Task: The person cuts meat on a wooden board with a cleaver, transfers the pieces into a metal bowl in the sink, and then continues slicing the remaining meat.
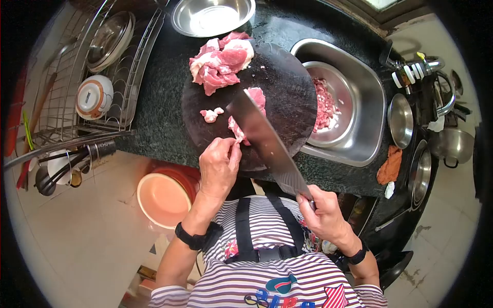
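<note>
My right hand is closed round the handle of a broad cleaver, whose blade reaches up and left over a dark round cutting board. With pinched fingers, my left hand holds the near end of a strip of raw meat on the board. The blade hides part of the meat beside it. A pink piece of meat shows just past the blade's far end. Left of the strip lies a small fatty scrap. A larger pile of raw meat sits at the board's far left.
A metal bowl with chopped meat sits in the sink to the right. Another metal basin stands behind the board. A dish rack is at left, an orange bucket below the counter, an orange cloth at right.
</note>
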A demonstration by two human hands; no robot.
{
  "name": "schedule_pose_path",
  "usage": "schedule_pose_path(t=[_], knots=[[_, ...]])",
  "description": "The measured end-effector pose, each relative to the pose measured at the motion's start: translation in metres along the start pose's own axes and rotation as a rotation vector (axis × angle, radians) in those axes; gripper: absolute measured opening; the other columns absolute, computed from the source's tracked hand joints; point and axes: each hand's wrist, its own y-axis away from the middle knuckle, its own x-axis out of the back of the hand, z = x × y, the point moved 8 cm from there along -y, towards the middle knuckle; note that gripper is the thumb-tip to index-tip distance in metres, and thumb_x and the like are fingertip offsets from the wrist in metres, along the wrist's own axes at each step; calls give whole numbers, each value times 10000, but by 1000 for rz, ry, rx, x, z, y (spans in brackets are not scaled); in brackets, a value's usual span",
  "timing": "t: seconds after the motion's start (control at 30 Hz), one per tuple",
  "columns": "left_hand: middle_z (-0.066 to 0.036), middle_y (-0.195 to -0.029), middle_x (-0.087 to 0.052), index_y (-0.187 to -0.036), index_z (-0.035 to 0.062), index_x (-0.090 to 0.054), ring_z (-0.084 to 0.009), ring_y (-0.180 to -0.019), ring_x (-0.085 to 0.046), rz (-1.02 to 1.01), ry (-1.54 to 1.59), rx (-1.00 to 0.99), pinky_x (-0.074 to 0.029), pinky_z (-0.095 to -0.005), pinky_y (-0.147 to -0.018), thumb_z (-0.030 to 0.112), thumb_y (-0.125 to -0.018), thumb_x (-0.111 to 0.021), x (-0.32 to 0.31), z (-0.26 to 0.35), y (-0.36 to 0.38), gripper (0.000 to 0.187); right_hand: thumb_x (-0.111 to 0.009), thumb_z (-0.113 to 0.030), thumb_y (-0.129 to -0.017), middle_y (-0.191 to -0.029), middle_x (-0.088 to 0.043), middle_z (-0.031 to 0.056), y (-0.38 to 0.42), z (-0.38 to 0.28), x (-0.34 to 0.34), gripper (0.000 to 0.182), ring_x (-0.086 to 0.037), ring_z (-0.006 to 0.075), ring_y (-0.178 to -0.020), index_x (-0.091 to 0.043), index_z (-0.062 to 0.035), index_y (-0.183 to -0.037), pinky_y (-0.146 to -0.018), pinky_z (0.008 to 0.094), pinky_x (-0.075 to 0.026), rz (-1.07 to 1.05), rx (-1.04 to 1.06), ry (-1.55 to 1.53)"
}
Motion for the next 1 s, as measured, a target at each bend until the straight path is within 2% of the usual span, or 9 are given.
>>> schedule_pose_path(t=[0.1,0.13,0.17,0.27,0.33,0.57,0.77,0.83,1.0], knots=[[-142,-742,-612,-899,-4,-673,-293,-616,-612,51,-9,-36,-475,-365,-567,27,-836,-680,0,3,3,70,-582,42,-818,-709,-551,176,-1,0,-4,69,-585,362,-629,-556,20,-878,-563,416,-445,18,83,79],[-147,-751,-618,-891,-1,-672,-309,-640,-620,76,-41,-75,-483,-376,-578,19,-828,-676,0,6,4,65,-550,69,-824,-693,-551,141,-1,1,-5,120,-556,262,-528,-595,22,-924,-508,340,-426,34,148,82],[-153,-760,-624,-883,3,-671,-326,-665,-629,100,-73,-118,-490,-388,-588,10,-821,-671,2,10,4,62,-550,69,-824,-693,-551,141,-1,2,-5,120,-556,262,-528,-595,22,-924,-508,340,-426,37,153,80],[-154,-759,-622,-871,5,-667,-343,-684,-627,100,-95,-125,-500,-404,-609,-7,-804,-664,1,12,5,68,-551,66,-825,-683,-550,152,1,8,-6,118,-572,282,-544,-599,22,-923,-512,352,-428,12,99,74],[-152,-754,-618,-869,2,-664,-343,-684,-625,89,-122,-135,-500,-406,-611,-16,-796,-661,-1,13,6,75,-589,13,-828,-739,-568,200,1,10,-9,82,-600,398,-670,-562,8,-906,-578,441,-460,-38,67,110],[-128,-762,-559,-859,26,-625,-328,-728,-592,59,-184,-162,-502,-427,-642,1,-788,-634,-6,13,8,75,-607,-7,-827,-749,-585,193,9,7,-3,84,-607,400,-672,-556,-9,-894,-581,468,-481,-26,86,235],[-137,-731,-537,-820,24,-615,-339,-718,-586,62,-218,-165,-502,-444,-631,2,-754,-636,-12,7,10,73,-601,-8,-821,-716,-577,189,-15,3,-10,127,-601,411,-652,-490,-16,-882,-565,493,-482,-79,194,390],[-146,-737,-547,-811,18,-611,-354,-720,-589,87,-208,-178,-503,-457,-632,3,-736,-637,-11,6,9,81,-601,-23,-823,-704,-576,189,-30,-3,-17,141,-601,420,-640,-470,-17,-876,-559,501,-483,-83,247,453],[-161,-809,-609,-853,16,-629,-359,-749,-617,110,-208,-204,-519,-452,-664,10,-782,-635,-6,13,8,71,-587,-13,-793,-720,-604,201,-61,-20,-37,120,-620,411,-624,-484,-3,-854,-567,490,-503,-110,313,545]])
